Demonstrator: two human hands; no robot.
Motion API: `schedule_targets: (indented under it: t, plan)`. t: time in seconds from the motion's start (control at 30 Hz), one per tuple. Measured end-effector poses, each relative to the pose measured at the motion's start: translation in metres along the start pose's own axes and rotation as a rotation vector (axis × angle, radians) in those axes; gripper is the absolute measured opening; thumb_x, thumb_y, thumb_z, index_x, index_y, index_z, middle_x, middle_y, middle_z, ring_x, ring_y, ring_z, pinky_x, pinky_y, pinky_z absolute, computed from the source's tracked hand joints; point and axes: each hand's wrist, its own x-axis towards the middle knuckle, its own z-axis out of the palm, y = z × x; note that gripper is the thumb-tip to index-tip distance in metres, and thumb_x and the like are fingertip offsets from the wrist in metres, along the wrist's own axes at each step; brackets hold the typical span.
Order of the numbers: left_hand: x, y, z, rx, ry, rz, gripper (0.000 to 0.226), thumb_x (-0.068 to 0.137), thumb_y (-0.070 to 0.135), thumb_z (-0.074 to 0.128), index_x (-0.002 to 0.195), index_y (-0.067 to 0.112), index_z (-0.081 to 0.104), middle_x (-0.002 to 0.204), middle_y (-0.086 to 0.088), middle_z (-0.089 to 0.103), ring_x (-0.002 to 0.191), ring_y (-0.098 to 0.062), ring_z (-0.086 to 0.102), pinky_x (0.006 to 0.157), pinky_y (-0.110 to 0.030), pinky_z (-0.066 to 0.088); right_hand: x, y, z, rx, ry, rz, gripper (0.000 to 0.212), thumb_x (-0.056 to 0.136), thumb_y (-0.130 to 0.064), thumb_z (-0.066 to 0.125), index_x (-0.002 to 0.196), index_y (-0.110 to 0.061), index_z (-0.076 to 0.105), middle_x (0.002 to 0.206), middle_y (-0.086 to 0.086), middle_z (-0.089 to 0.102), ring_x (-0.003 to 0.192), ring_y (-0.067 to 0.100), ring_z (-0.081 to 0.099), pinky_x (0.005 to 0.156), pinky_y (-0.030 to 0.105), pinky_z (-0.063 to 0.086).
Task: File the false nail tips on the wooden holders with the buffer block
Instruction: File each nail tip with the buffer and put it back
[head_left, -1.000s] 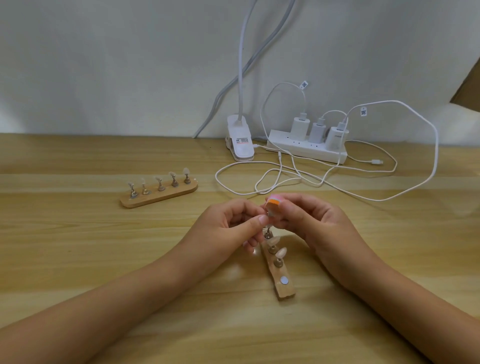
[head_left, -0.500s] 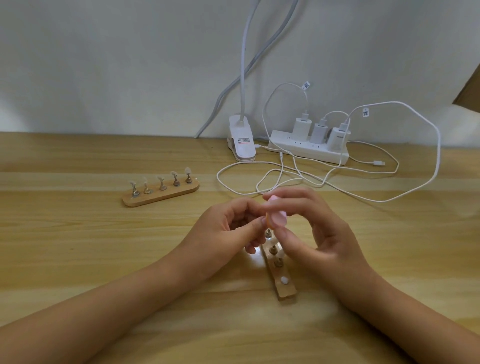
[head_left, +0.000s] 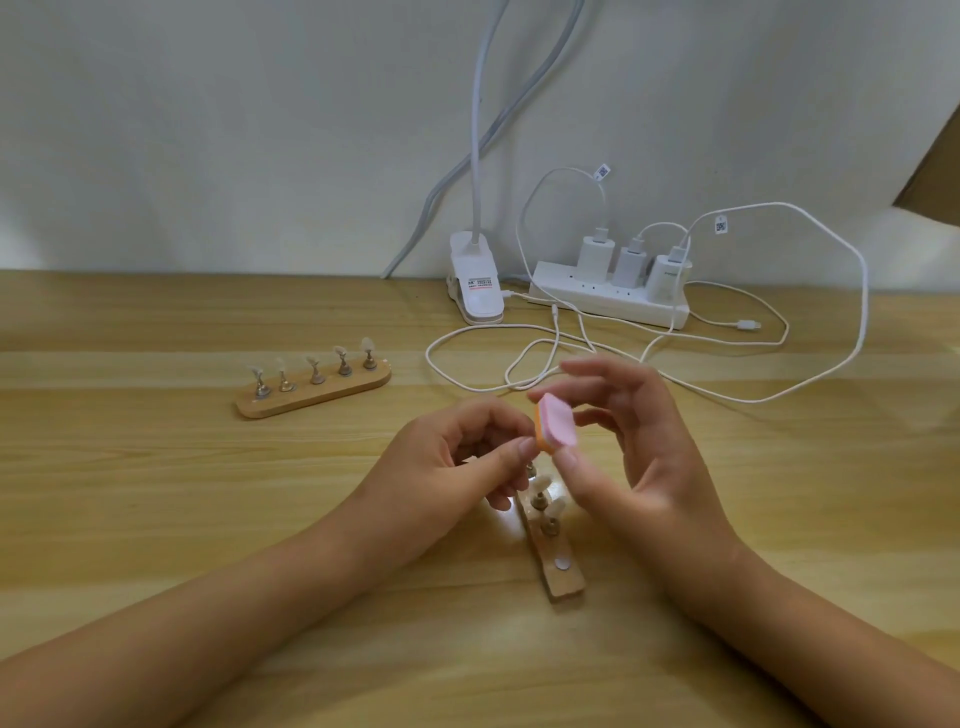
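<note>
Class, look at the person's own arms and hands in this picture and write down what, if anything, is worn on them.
Nothing is worn. The left hand and right hand are bare, with no gloves or rings, and the thumbnails that show look short and unpainted. The left forearm and right forearm are bare to the picture's edge, with no sleeve, watch or bracelet in view.

We identify a small desk workstation; home or studio cannot be determined. Indicators: a wood-grain worktop (head_left: 156, 519) against a plain white wall (head_left: 208, 130), a clip-on lamp base (head_left: 478, 286), and a white power strip (head_left: 597, 304) carrying three chargers (head_left: 627, 267) with loose cables (head_left: 863, 291).
</note>
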Motion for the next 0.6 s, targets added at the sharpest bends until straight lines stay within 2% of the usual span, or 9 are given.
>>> schedule_targets:
  t: [0.07, 0.17, 0.27, 0.4, 0.43, 0.53, 0.6]
  plan:
    - [0.0002, -0.0006, -0.0004, -0.004, 0.004, -0.002, 0.010, 0.084, 0.020, 0.064, 0.085, 0.028, 0.071, 0.068, 0.004, 0.065, 0.064, -0.007, 0.061, 0.058, -0.019, 0.050, 0.0002, -0.0011, 0.0032, -0.023, 0.002, 0.001, 0.027, 0.083, -0.021, 0.067, 0.108, -0.023, 0.057, 0.111, -0.004, 0.067, 0.114, 0.022, 0.063, 0.098, 0.049, 0.047]
    - [-0.0002, -0.0017, -0.0009, 0.013, 0.009, -0.005, 0.009, 0.084, 0.021, 0.065, 0.086, 0.026, 0.072, 0.072, -0.001, 0.067, 0.067, -0.008, 0.063, 0.060, -0.020, 0.051, 0.0025, 0.0021, -0.0013, -0.017, 0.027, 0.068, 0.019, 0.083, -0.016, 0.069, 0.098, -0.019, 0.059, 0.108, -0.005, 0.069, 0.112, 0.018, 0.063, 0.100, 0.055, 0.045]
    - [-0.0007, -0.0014, -0.0005, 0.055, 0.000, 0.006, 0.013, 0.085, 0.023, 0.064, 0.093, 0.028, 0.072, 0.076, 0.001, 0.069, 0.070, -0.007, 0.065, 0.061, -0.018, 0.050, -0.0006, -0.0032, 0.0001, -0.074, -0.017, -0.054, 0.019, 0.083, -0.018, 0.066, 0.100, -0.020, 0.058, 0.108, -0.005, 0.067, 0.113, 0.023, 0.062, 0.098, 0.054, 0.046]
    - [-0.0002, -0.0029, -0.0020, 0.068, 0.018, -0.002, 0.010, 0.084, 0.027, 0.067, 0.093, 0.027, 0.072, 0.076, -0.001, 0.070, 0.072, -0.009, 0.066, 0.063, -0.018, 0.050, 0.0018, 0.0018, -0.0030, -0.017, 0.007, 0.058, 0.017, 0.083, -0.017, 0.069, 0.097, -0.019, 0.059, 0.108, -0.005, 0.069, 0.114, 0.020, 0.063, 0.101, 0.055, 0.044]
    - [-0.0004, -0.0030, -0.0020, 0.070, 0.019, 0.003, 0.010, 0.084, 0.031, 0.069, 0.092, 0.028, 0.072, 0.076, -0.001, 0.070, 0.072, -0.010, 0.066, 0.063, -0.019, 0.051, 0.0021, 0.0019, -0.0036, -0.007, 0.010, 0.054, 0.016, 0.084, -0.017, 0.069, 0.097, -0.018, 0.059, 0.108, -0.004, 0.069, 0.114, 0.020, 0.063, 0.101, 0.055, 0.044]
    - [-0.0015, -0.0023, -0.0016, 0.078, 0.011, 0.021, 0.017, 0.083, 0.038, 0.067, 0.096, 0.029, 0.073, 0.078, -0.002, 0.071, 0.069, -0.009, 0.063, 0.064, -0.021, 0.051, -0.0020, -0.0023, 0.0003, -0.089, -0.025, -0.111, 0.018, 0.084, -0.015, 0.068, 0.100, -0.017, 0.059, 0.111, -0.001, 0.067, 0.113, 0.027, 0.063, 0.098, 0.049, 0.047]
    - [-0.0012, -0.0028, -0.0025, 0.070, 0.016, 0.013, 0.013, 0.086, 0.032, 0.068, 0.096, 0.026, 0.073, 0.077, -0.002, 0.070, 0.070, -0.009, 0.063, 0.064, -0.019, 0.051, -0.0008, -0.0004, 0.0002, -0.095, -0.008, -0.074, 0.019, 0.084, -0.015, 0.070, 0.100, -0.018, 0.059, 0.111, -0.003, 0.067, 0.114, 0.026, 0.062, 0.098, 0.052, 0.046]
